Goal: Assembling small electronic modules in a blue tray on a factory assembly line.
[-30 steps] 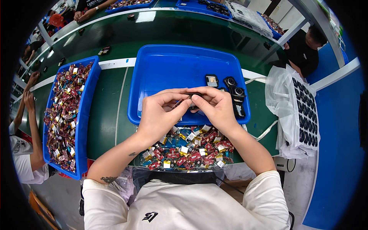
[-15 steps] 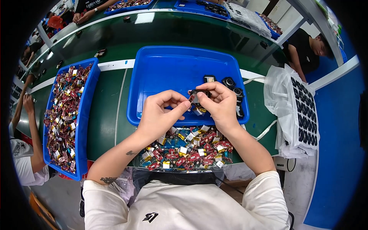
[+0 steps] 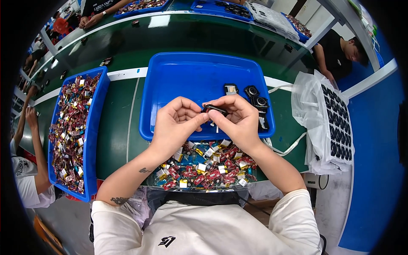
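Over the front part of a blue tray (image 3: 187, 59), both my hands meet at a small black plastic housing (image 3: 218, 109). My right hand (image 3: 240, 121) grips it between thumb and fingers. My left hand (image 3: 174, 123) pinches its left end, where a bit of red circuit board shows; the fingertips hide most of that spot. A small pale piece hangs below the housing. Several black camera-like housings (image 3: 259, 102) lie in the tray, right of my hands. Below my forearms sits a clear tray heaped with red circuit boards (image 3: 208, 172) carrying silver and yellow batteries.
A long blue bin (image 3: 91, 140) full of similar boards stands at left. White foam trays (image 3: 340, 123) of black round parts, wrapped in plastic, are at right. Loose black pieces lie along the green conveyor belt (image 3: 127, 46). Other people work at left, far side and right.
The housing has tilted and turned in my fingers, and its dangling battery is now mostly hidden. Both hands have shifted slightly. Loose pieces on the belt have moved a little left.
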Action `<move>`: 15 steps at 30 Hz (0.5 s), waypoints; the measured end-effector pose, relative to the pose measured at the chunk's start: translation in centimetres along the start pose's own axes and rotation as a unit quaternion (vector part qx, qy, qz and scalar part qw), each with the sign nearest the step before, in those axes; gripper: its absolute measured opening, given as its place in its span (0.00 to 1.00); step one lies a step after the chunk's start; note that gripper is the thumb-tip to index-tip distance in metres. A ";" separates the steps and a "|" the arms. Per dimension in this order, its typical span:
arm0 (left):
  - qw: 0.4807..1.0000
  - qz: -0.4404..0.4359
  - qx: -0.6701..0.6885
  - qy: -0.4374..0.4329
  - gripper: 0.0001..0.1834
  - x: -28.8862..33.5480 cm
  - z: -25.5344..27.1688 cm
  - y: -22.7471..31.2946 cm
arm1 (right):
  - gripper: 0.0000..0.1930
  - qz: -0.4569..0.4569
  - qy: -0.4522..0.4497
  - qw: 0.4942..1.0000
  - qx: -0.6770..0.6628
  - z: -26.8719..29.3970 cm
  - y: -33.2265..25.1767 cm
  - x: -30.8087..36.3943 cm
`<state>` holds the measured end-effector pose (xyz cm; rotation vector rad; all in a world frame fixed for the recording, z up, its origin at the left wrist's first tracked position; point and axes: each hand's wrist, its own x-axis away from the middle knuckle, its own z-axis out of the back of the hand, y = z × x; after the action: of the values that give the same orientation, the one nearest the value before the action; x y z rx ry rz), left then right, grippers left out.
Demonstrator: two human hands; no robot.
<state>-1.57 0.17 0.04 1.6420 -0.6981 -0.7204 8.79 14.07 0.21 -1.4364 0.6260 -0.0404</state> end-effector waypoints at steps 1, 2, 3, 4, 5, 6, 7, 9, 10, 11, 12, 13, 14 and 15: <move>1.000 0.000 0.000 0.000 0.10 0.0 -0.1 0.1 | 0.09 -0.014 0.001 1.000 0.003 0.0 0.0 -0.1; 1.000 -0.005 0.000 0.011 0.11 0.1 -0.2 0.2 | 0.09 -0.029 0.002 1.000 0.005 0.0 0.1 -0.1; 1.000 -0.010 -0.001 0.022 0.11 0.1 -0.3 0.3 | 0.09 -0.028 0.001 1.000 0.005 0.0 0.0 -0.2; 1.000 -0.011 -0.001 0.022 0.11 0.1 -0.2 0.2 | 0.09 -0.030 0.013 0.999 -0.005 -0.1 0.0 -0.2; 0.999 -0.027 0.000 0.018 0.11 0.0 -0.1 0.1 | 0.10 -0.031 0.024 0.999 -0.016 -0.2 0.0 -0.2; 0.999 -0.043 0.000 0.013 0.11 0.0 0.0 0.1 | 0.10 -0.031 0.024 0.999 -0.015 -0.1 0.0 -0.3; 0.999 -0.044 0.000 0.013 0.11 -0.1 -0.1 0.3 | 0.10 -0.032 0.016 0.999 -0.017 0.1 -0.1 -0.3; 1.000 -0.001 0.017 0.020 0.10 -0.2 -0.3 0.8 | 0.10 -0.032 0.007 0.999 -0.019 0.3 -0.2 -0.4; 1.000 -0.002 0.017 0.020 0.10 -0.2 -0.1 0.5 | 0.09 -0.034 0.003 0.999 -0.026 0.4 -0.2 -0.4; 1.000 -0.004 -0.003 0.002 0.10 -0.3 0.1 0.0 | 0.09 -0.035 0.000 0.999 -0.033 0.4 -0.3 -0.5; 1.000 -0.007 -0.022 -0.017 0.11 -0.4 0.2 -0.3 | 0.09 -0.034 0.000 0.999 -0.032 0.5 -0.3 -0.5; 1.000 -0.009 -0.022 -0.017 0.11 -0.4 0.2 -0.3 | 0.09 -0.030 0.000 0.999 -0.034 0.7 -0.2 -0.5; 1.000 -0.001 -0.013 -0.015 0.10 -0.4 0.0 -0.2 | 0.08 -0.025 0.001 0.999 -0.036 0.8 -0.2 -0.6; 1.000 0.006 -0.006 -0.012 0.09 -0.3 0.1 -0.1 | 0.08 -0.022 0.000 0.999 -0.036 0.9 -0.3 -0.8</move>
<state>-1.84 0.38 -0.04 1.6201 -0.7179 -0.7353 8.58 15.13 0.83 -1.5201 0.6001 -0.0529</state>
